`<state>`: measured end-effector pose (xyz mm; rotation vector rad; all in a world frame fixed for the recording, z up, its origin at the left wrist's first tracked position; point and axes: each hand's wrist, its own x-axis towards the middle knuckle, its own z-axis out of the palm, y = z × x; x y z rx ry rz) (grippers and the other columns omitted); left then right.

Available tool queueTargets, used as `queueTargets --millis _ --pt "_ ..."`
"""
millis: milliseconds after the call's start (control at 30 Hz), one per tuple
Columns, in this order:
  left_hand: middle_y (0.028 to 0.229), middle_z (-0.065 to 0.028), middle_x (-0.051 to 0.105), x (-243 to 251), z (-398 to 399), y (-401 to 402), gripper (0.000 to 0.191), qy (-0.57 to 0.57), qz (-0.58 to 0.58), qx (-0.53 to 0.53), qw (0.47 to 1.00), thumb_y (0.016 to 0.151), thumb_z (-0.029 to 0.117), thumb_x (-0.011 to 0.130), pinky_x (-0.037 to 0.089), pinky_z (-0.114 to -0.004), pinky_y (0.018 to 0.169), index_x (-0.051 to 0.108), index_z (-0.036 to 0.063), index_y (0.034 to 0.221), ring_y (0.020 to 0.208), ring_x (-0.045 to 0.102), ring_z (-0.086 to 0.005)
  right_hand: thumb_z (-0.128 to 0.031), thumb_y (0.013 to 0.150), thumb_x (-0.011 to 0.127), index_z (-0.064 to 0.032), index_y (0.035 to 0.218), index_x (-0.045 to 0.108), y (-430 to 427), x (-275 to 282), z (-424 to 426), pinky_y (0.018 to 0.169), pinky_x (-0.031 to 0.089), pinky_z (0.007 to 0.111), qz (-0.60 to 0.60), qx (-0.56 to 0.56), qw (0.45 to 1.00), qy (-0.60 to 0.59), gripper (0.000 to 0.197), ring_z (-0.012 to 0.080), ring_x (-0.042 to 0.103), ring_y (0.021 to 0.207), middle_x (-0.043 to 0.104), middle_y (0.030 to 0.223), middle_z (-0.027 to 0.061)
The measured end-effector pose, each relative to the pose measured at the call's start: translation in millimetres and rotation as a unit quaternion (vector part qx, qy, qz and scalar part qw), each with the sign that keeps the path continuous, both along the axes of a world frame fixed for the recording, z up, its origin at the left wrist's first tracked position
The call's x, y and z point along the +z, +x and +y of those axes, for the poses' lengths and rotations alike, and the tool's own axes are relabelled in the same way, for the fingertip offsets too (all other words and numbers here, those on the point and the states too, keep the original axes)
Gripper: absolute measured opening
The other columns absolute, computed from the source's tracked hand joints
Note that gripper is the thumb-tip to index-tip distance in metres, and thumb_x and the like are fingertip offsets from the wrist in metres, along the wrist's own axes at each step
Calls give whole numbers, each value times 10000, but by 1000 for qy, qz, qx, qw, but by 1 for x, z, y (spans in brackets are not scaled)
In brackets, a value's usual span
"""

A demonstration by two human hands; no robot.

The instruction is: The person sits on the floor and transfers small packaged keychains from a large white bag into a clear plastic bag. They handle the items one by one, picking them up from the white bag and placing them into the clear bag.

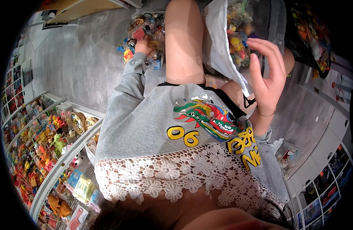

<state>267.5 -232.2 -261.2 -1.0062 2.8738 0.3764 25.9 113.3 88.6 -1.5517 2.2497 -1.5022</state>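
My left hand (144, 45) reaches down into a wire basket (149, 12) of small wrapped toys and trinkets, left of my bent knee. Its fingertips are partly hidden among the pieces, so a grip cannot be made out. Near it lie a red packet (138, 33) and a yellow-and-red round piece (128, 54). My right hand (270, 76) is raised beside a white bag (218, 40), fingers apart, with nothing between them. Inside that bag are small toys in clear plastic, among them a yellow figure (236, 44).
A display shelf (62, 164) crowded with toy figures stands at the lower left. On the far right is a black bag (301, 43) with more toys. A clear plastic bag (287, 153) lies near white cabinets (317, 149). Grey flooring (78, 57) stretches to the left.
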Motion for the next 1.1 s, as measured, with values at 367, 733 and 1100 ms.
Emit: queueTargets --millis 367,733,1100 --pt "1326 -264 491 -47 -74 -17 976 162 -5 431 888 673 758 637 410 -440 1016 485 79 1357 1172 533 -425 39 815 589 0 970 662 7 -3 3 764 501 303 -53 40 997 26 176 229 639 860 645 956 122" --pt "653 -69 626 -23 -77 -13 443 301 237 440 812 708 378 844 416 -287 429 623 2 782 504 544 -128 -3 798 609 -24 924 665 12 -8 2 704 503 349 -39 81 995 45 140 275 639 784 648 872 111" --pt "755 -34 661 179 -28 -52 232 314 519 270 748 812 176 777 433 -228 577 649 -16 796 628 561 -85 -67 815 646 -9 1082 618 6 -3 -9 792 494 335 -91 86 992 22 275 272 634 896 653 986 128"
